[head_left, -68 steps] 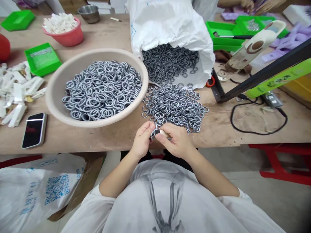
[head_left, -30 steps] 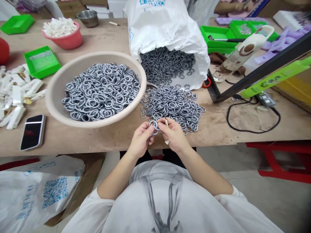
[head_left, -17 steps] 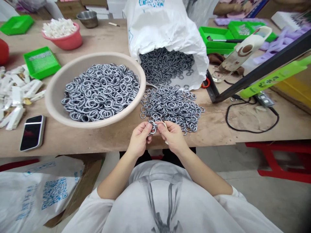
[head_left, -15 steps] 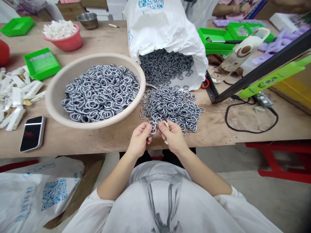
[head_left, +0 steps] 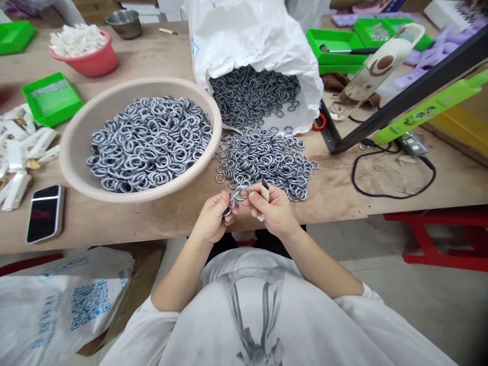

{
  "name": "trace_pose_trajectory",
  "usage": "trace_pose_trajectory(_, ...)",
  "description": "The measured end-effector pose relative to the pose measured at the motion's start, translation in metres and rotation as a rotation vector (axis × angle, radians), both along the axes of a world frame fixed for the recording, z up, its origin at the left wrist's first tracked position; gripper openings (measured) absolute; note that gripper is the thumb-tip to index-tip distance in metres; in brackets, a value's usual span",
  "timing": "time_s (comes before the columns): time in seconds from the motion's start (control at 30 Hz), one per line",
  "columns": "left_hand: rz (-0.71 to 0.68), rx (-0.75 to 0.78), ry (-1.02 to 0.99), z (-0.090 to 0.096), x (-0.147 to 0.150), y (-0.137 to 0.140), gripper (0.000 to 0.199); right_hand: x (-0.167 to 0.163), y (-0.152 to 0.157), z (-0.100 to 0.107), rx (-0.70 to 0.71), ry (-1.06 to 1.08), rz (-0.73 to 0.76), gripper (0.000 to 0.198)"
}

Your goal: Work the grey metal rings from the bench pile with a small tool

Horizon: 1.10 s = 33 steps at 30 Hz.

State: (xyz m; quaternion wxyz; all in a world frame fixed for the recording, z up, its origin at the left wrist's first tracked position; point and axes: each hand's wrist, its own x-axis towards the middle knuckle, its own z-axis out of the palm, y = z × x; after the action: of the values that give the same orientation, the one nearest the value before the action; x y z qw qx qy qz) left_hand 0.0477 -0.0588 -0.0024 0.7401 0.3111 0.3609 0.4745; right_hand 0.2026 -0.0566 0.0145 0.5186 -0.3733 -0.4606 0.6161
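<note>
My left hand (head_left: pixel 214 216) is closed on a few grey rings (head_left: pixel 230 206), pinched between thumb and fingers over the table's front edge. My right hand (head_left: pixel 271 209) meets it from the other side, its fingertips at another grey ring (head_left: pixel 243 191). A small cream-handled blade tool (head_left: pixel 265 191) with a dark tip is also gripped in the right hand. Just beyond the hands lies a loose pile of grey rings (head_left: pixel 267 157). To the left stands a large beige basin (head_left: pixel 72 168) heaped with more of these rings.
Behind the pile, an open white sack (head_left: pixel 251 40) spills darker rings. A phone (head_left: pixel 46 213) and white pieces (head_left: pixel 23 142) lie left. On the right are a black metal bar (head_left: pixel 404 96), a cable (head_left: pixel 354 178), a bottle (head_left: pixel 362 79) and green trays (head_left: pixel 335 40).
The view has shifted slightly. A ring now shows raised between my fingertips, and the blade tool in my right hand points more upward, its dark tip visible.
</note>
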Motion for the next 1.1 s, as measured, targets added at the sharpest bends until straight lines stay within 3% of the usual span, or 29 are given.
trace_pose_trajectory(0.2, 0.048, 0.048, 0.030, 0.005, 0.006, -0.004, 0.056, -0.006, -0.004, 0.000, 0.054, -0.075, -0.087, 0.048)
trace_pose_trajectory(0.33, 0.074, 0.129, 0.097, 0.002, 0.008, -0.006, 0.055, -0.008, -0.006, 0.001, 0.034, -0.052, 0.023, 0.044)
trace_pose_trajectory(0.5, 0.004, 0.206, 0.151, -0.001, 0.004, -0.008, 0.050, -0.007, -0.002, 0.003, -0.033, 0.046, 0.127, 0.045)
trace_pose_trajectory(0.63, -0.011, 0.217, 0.151, -0.003, 0.003, -0.008, 0.051, -0.008, -0.002, 0.003, -0.077, 0.054, 0.143, 0.046)
trace_pose_trajectory(0.77, 0.033, 0.157, 0.091, -0.005, 0.006, -0.009, 0.051, -0.010, -0.005, -0.001, -0.031, 0.059, 0.133, 0.046)
trace_pose_trajectory(0.9, 0.083, 0.102, 0.057, -0.005, 0.006, -0.011, 0.048, -0.009, -0.009, -0.005, -0.040, 0.090, 0.204, 0.049)
trace_pose_trajectory(1.1, 0.100, 0.205, 0.109, 0.007, 0.000, -0.012, 0.048, -0.004, -0.009, -0.005, 0.019, 0.024, 0.173, 0.047)
